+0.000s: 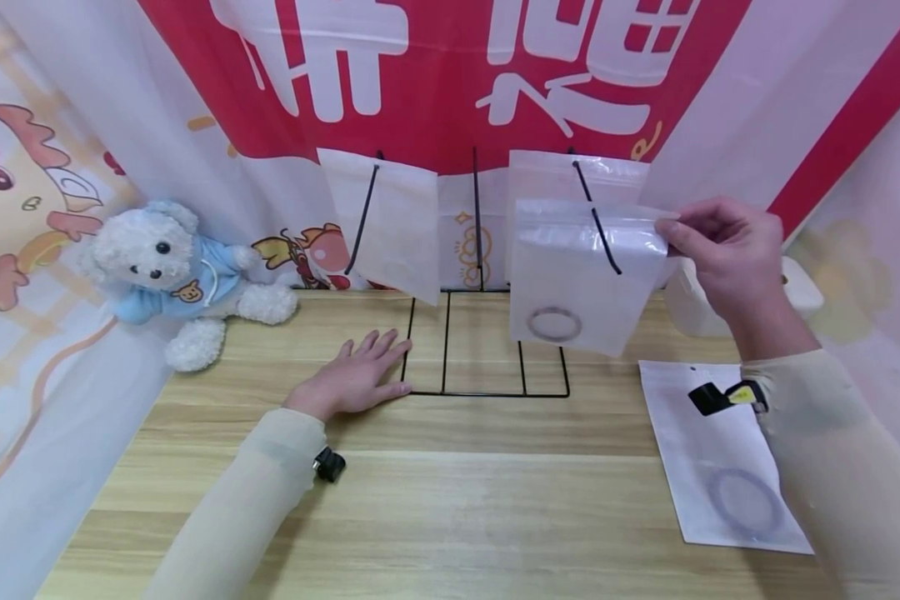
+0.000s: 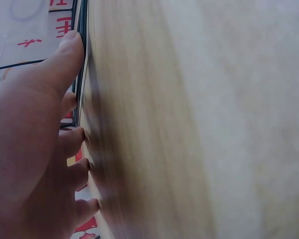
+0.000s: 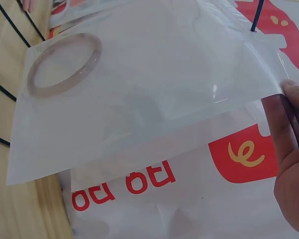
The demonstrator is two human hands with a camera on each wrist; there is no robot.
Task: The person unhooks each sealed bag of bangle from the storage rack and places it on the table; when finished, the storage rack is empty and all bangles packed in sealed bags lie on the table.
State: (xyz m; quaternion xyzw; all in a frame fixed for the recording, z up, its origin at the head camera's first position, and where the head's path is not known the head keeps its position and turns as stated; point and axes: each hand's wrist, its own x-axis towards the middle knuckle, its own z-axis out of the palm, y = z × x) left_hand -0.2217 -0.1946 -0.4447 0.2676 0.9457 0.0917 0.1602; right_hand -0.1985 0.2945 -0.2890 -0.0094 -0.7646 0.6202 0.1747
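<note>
My right hand (image 1: 733, 257) pinches bag (image 1: 577, 275) at 2 o'clock corner; left hand (image 1: 356, 377), fingers spread, touches rack (image 1: 487, 394) at 8 o'clock.

Cropped white Chinese characters (image 1: 371, 33) stand on red cloth (image 1: 435, 100).

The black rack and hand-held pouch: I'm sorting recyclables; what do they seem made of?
Black rack: probably metal, painted or coated, from its thin, straight rods. Pouch: likely soft plastic, translucent and slightly glossy; it catches highlights and a ring shows through.
</note>
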